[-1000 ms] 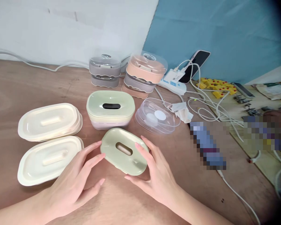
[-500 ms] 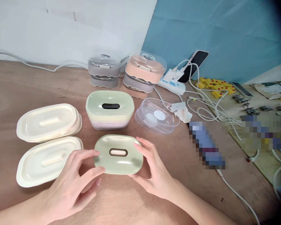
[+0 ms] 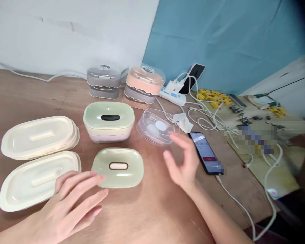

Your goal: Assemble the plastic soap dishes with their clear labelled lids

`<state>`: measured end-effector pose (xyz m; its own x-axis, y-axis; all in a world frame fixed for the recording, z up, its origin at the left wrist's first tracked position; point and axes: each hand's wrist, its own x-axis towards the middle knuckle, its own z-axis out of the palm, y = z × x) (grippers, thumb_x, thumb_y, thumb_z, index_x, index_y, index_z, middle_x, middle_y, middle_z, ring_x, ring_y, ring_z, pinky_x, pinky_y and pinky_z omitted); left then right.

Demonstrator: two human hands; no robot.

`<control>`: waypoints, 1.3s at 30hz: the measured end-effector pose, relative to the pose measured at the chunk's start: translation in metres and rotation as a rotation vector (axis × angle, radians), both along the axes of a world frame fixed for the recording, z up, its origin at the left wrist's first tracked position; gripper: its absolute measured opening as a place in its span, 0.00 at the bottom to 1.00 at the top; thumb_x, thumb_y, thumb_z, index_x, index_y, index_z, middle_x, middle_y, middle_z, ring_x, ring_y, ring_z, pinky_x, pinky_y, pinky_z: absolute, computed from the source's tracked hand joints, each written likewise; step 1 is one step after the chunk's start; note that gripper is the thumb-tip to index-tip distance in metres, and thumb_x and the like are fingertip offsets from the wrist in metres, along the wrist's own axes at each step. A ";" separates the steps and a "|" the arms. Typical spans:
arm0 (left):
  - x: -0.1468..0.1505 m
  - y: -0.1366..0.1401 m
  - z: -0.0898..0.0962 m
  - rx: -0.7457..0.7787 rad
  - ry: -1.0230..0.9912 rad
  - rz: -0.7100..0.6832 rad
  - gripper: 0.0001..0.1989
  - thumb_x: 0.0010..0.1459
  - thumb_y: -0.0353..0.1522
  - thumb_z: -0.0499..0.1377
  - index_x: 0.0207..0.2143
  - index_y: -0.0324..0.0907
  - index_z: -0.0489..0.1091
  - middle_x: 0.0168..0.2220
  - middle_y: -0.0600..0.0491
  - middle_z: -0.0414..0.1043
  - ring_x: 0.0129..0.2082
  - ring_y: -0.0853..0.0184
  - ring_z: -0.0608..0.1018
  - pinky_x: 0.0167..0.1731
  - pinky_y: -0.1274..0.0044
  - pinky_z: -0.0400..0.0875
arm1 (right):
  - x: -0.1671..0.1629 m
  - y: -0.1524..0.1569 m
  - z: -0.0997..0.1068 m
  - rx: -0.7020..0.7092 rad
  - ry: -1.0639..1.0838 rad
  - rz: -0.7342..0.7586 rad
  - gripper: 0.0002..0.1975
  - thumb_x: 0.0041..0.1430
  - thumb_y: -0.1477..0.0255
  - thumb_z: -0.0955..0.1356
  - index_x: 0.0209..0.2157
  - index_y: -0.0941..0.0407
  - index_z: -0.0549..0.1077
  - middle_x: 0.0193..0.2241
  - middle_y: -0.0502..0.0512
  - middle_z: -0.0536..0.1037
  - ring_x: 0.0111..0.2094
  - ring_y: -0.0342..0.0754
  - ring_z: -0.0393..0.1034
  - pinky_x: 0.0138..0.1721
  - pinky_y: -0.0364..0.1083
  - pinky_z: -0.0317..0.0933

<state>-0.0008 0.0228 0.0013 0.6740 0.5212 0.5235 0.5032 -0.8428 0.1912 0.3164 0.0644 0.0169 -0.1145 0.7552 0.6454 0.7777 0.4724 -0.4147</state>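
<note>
A pale green oval lid [image 3: 129, 176] with a slot lies flat on the table, a cream piece showing in its slot. My left hand [image 3: 73, 203] is open over its near left edge, fingers stretched out; whether they touch it I cannot tell. My right hand [image 3: 184, 162] holds nothing, its thumb and fingers apart, close to the clear plastic covers [image 3: 152, 134], which are nested together. Behind the lid stands an oval box [image 3: 109, 132] with a green slotted top and cream and lilac layers below.
Cream oval trays lie at left in a back stack [image 3: 17, 139] and a front stack [image 3: 14, 186]. Grey [image 3: 104, 81] and peach [image 3: 144, 79] boxes stand by the wall. At right are a phone [image 3: 205, 154], a power strip [image 3: 176, 98], tangled cables and crumpled paper [image 3: 184, 123].
My right hand has let go of the green lid and moved right towards the clear covers. My left hand's fingers have straightened. The view has shifted right.
</note>
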 end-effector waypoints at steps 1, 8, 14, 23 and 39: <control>-0.001 -0.003 -0.001 0.056 0.028 -0.074 0.09 0.56 0.25 0.57 0.39 0.44 0.72 0.48 0.51 0.70 0.47 0.61 0.69 0.49 0.66 0.59 | 0.015 0.009 0.001 0.049 0.012 -0.173 0.18 0.59 0.72 0.64 0.51 0.55 0.64 0.47 0.61 0.70 0.51 0.54 0.66 0.51 0.57 0.62; 0.022 -0.023 -0.009 0.050 -0.071 -0.301 0.12 0.60 0.24 0.49 0.26 0.43 0.66 0.32 0.55 0.77 0.37 0.66 0.75 0.41 0.70 0.63 | 0.088 0.067 -0.017 -0.209 -0.105 -0.644 0.23 0.50 0.69 0.68 0.48 0.65 0.68 0.48 0.71 0.70 0.49 0.63 0.63 0.51 0.60 0.55; 0.036 -0.021 0.002 0.130 -0.051 -0.267 0.11 0.54 0.21 0.50 0.40 0.37 0.65 0.33 0.46 0.73 0.36 0.62 0.74 0.38 0.71 0.65 | 0.083 0.083 -0.009 -0.117 0.115 -0.644 0.12 0.55 0.73 0.60 0.36 0.64 0.71 0.37 0.71 0.74 0.44 0.61 0.66 0.46 0.58 0.57; 0.061 -0.026 0.014 -0.125 -0.370 0.077 0.20 0.57 0.30 0.54 0.52 0.41 0.59 0.50 0.44 0.68 0.50 0.56 0.70 0.48 0.63 0.58 | -0.028 0.016 0.014 0.084 0.516 -0.283 0.18 0.64 0.63 0.50 0.31 0.57 0.64 0.24 0.54 0.69 0.28 0.48 0.66 0.28 0.45 0.62; 0.098 -0.029 0.009 -0.567 -0.884 0.274 0.24 0.62 0.46 0.52 0.20 0.39 0.60 0.17 0.61 0.54 0.17 0.75 0.60 0.18 0.81 0.56 | -0.113 -0.067 -0.022 -0.149 0.527 0.386 0.19 0.63 0.56 0.57 0.34 0.55 0.68 0.19 0.49 0.66 0.19 0.45 0.60 0.23 0.45 0.57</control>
